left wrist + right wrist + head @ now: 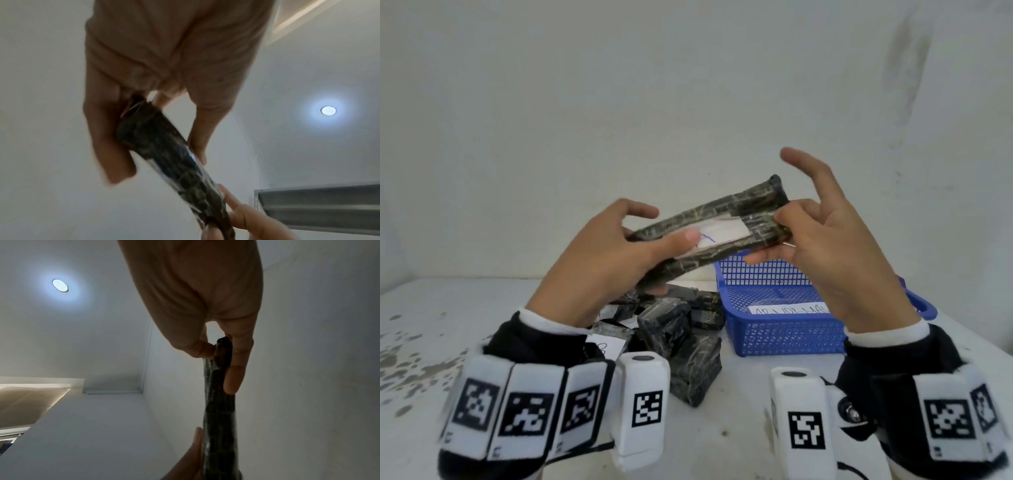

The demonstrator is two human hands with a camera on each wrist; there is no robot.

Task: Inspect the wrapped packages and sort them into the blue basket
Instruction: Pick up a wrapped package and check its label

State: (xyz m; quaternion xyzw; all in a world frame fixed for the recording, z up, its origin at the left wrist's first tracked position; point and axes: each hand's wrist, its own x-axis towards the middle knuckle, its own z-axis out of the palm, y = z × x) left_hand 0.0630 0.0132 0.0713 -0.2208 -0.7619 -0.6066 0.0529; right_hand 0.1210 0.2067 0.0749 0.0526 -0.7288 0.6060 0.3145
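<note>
The left hand [599, 260] gripped one end of a long, flat wrapped package [709, 226], thumb pressed across its white label and fingers curled behind, while the right hand [822, 246] pinched the other end between thumb and lower fingers, its index finger lifted free. Held up between the two hands at chest height, the package ran with its long axis from lower left to upper right, the higher end in the right hand's pinch. The blue basket [784, 329] sat directly beneath and a little beyond that right-hand end, so the right hand was plainly the nearer one for lowering the package in; the drop would probably go down and slightly forward from there. The basket seemed to hold only a white paper slip with writing too blurred to read. Just left of the basket, under the left wrist, lay a heap of dark wrapped packages [681, 329], some with white labels, on a white table [722, 438] speckled with grey stains along its left side. Behind rose a plain white wall; the wrist views showed a white ceiling with a round light [328, 110].
</note>
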